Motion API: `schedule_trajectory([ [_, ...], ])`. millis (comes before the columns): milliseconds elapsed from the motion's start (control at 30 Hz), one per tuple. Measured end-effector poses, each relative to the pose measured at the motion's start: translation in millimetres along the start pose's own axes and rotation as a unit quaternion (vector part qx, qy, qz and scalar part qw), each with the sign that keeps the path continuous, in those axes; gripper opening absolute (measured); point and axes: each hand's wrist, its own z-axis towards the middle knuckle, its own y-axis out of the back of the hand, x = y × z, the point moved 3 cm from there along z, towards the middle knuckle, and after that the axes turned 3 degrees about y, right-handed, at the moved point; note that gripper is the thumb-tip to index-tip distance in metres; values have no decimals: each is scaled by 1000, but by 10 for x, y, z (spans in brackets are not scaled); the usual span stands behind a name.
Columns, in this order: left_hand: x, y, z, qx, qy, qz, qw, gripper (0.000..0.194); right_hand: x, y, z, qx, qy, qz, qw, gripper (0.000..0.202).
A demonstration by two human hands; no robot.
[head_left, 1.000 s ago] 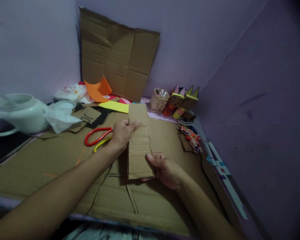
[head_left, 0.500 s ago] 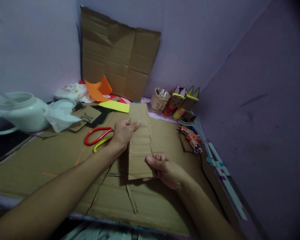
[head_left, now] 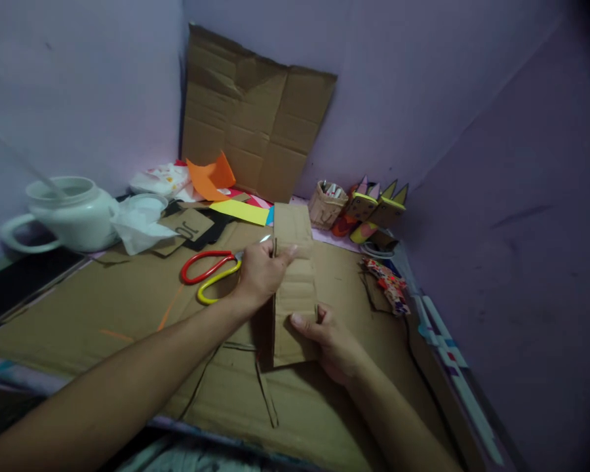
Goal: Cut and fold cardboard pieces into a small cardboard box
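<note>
Scissors [head_left: 211,275] now show their blade beside our left hand [head_left: 260,275]; both it and our right hand [head_left: 329,337] pinch the cardboard strip [head_left: 295,288].

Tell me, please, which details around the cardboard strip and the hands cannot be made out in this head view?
- Underside of the cardboard strip: faces away.
- Right hand fingers: behind the strip; only the thumb shows.
- Scissors blades: mostly hidden by the left hand.
- Contents of the small basket: too small.
- White jug interior: blurred.
</note>
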Motion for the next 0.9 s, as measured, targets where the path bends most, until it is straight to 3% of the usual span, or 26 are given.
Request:
schedule_trajectory([
  [200,5,-41,-44,27,8,-16,999,26,-12,44,10,-38,5,-29,999,42],
  [367,-73,-13,-34,88,71,-57,992,45,22,72,-11,-43,7,-36,998,42],
  [500,-118,30,-19,117,101,-65,986,49,32,78,-9,-34,13,-38,999,41],
  [600,-129,42,-22,121,90,-43,988,45,39,80,-1,-26,25,-44,998,41],
  [733,-155,18,-58,133,38,-2,990,25,36,109,6,-34,28,-58,997,40],
  [900,-180,-9,-86,140,6,28,990,32,38,118,6,-24,45,-81,995,39],
])
